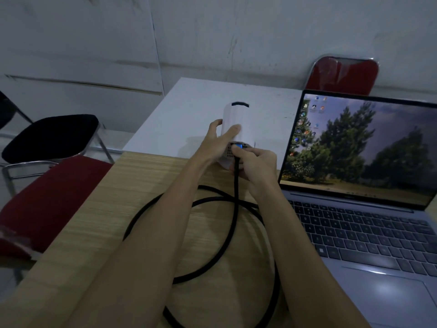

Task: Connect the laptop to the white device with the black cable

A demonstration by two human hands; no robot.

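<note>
The white device (237,116), a tall rounded cylinder with a dark slot on top, stands near the middle of the table. My left hand (218,140) wraps its left side and holds it. My right hand (256,165) grips the black cable (230,229) just behind its plug, which has a blue face and sits at the device's grey rear port panel (230,151). How deep the plug sits I cannot tell. The cable loops in wide coils over the wooden table toward me. The open grey laptop (364,230) stands to the right, screen lit with a tree wallpaper.
The wooden table (113,223) meets a white tabletop (189,107) behind the device. A red padded chair (47,204) and a black chair (50,137) stand to the left. Another red chair back (341,75) rises behind the laptop, against a grey wall.
</note>
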